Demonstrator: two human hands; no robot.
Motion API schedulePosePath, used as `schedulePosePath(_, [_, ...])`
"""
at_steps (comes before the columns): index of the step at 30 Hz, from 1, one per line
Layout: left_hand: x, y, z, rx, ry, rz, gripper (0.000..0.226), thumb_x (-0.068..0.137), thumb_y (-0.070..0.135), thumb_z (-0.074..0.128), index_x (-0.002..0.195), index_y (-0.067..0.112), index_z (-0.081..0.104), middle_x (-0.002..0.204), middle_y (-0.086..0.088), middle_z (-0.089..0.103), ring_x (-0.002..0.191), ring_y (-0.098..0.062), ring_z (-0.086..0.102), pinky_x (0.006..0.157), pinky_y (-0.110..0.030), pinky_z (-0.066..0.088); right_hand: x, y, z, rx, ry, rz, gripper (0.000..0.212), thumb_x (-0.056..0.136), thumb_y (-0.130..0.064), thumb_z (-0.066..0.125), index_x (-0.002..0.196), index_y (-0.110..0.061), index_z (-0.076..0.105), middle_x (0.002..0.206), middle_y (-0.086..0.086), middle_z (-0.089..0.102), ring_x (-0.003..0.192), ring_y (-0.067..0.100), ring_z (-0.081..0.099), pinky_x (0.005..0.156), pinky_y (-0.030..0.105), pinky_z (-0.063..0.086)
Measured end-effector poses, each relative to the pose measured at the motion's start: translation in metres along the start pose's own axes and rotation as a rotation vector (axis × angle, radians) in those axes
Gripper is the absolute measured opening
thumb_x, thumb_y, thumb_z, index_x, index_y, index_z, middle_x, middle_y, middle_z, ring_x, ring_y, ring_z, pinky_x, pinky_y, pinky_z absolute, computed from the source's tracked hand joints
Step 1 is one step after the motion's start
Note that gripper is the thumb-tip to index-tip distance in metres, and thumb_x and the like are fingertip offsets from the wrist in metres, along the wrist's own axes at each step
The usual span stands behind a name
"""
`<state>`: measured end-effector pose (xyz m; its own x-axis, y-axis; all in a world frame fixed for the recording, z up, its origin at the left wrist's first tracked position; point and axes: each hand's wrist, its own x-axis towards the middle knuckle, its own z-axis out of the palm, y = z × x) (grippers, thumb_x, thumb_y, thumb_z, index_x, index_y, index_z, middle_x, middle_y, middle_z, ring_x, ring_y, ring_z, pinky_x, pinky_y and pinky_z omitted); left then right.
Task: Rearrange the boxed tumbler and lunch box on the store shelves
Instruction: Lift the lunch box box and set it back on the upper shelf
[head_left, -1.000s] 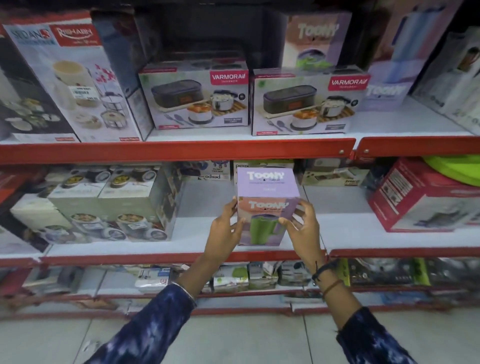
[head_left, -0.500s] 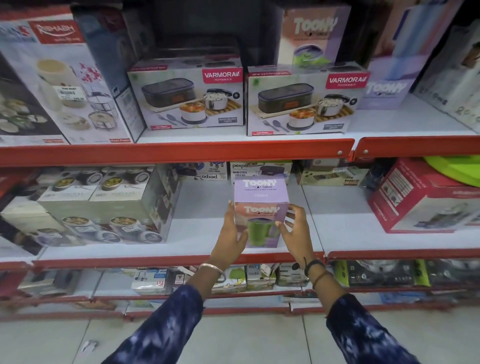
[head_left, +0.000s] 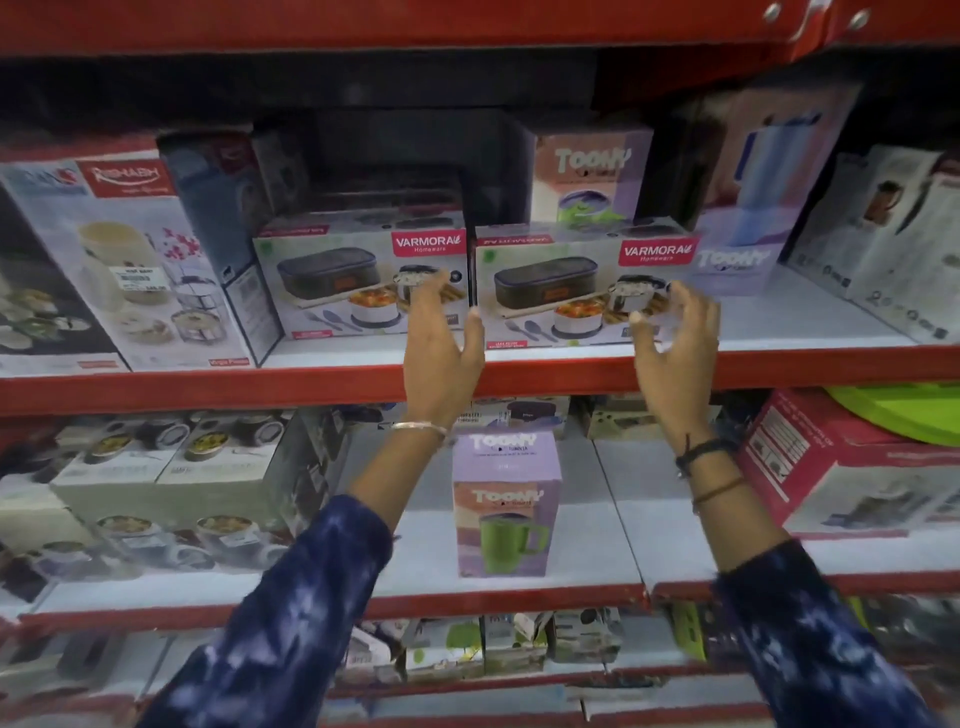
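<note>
Running across the scene are red-edged store shelves (head_left: 208, 387) crowded with boxes. Standing upright on the near middle shelf is the boxed tumbler (head_left: 505, 501), while the left hand (head_left: 441, 343) and right hand (head_left: 675, 343), each grip wide and empty, are flanking the right lunch box (head_left: 576, 291) above.

Red-edged store shelves (head_left: 208, 387) with white decks, stacked tiers; dim recess above upper tier.

The left hand (head_left: 441, 343) covers the right-hand part of one lunch box (head_left: 358, 283) — the right hand (head_left: 675, 338) is motion-blurred. Both sleeves (head_left: 270, 623) run off the bottom edge; bottom-shelf boxes (head_left: 467, 649) are too blurred to read.
</note>
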<state>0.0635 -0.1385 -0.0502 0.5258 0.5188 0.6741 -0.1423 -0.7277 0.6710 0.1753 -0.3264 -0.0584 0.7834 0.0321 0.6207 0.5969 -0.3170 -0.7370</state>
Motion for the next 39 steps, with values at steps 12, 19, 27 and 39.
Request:
schedulePosePath(12, [0.024,-0.006,0.027,-0.086,-0.055,-0.125,0.038,0.092,0.016,0.054,0.128,0.005,0.046,0.129,-0.013,0.055,0.117,-0.023,0.051,0.100,-0.045,0.045,0.042,0.020,0.002,0.050,-0.090,0.170,0.052,0.092,-0.034,0.053,0.137,-0.012,0.037,0.139,0.013,0.044,0.128,0.030,0.042,0.110,0.048,0.035])
schedulePosePath(19, [0.007,0.010,-0.013,-0.205,0.149,-0.033,0.038,0.091,0.021,0.055,0.127,0.015,0.048,0.127,-0.006,0.055,0.116,-0.020,0.053,0.097,-0.047,0.048,0.006,-0.013,-0.011,0.236,0.151,-0.013,0.050,0.093,-0.028,0.053,0.138,-0.015,0.037,0.130,-0.001,0.043,0.124,0.026,0.045,0.103,0.033,0.040])
schedulePosePath(27, [-0.031,0.003,-0.067,-0.106,0.346,-0.060,0.036,0.089,0.021,0.056,0.124,0.015,0.052,0.124,0.000,0.057,0.113,-0.020,0.053,0.093,-0.036,0.048,-0.052,-0.047,0.002,0.312,0.136,-0.033,0.043,0.090,-0.024,0.054,0.132,-0.028,0.044,0.131,-0.008,0.050,0.126,0.019,0.047,0.106,0.050,0.041])
schedulePosePath(39, [-0.071,-0.021,-0.106,0.060,0.307,-0.143,0.040,0.088,0.026,0.053,0.128,0.019,0.051,0.117,-0.002,0.058,0.109,-0.020,0.052,0.080,-0.027,0.039,-0.110,-0.047,0.018,0.313,0.077,-0.004,0.045,0.086,-0.022,0.057,0.130,-0.027,0.047,0.123,0.003,0.055,0.119,0.025,0.050,0.104,0.031,0.041])
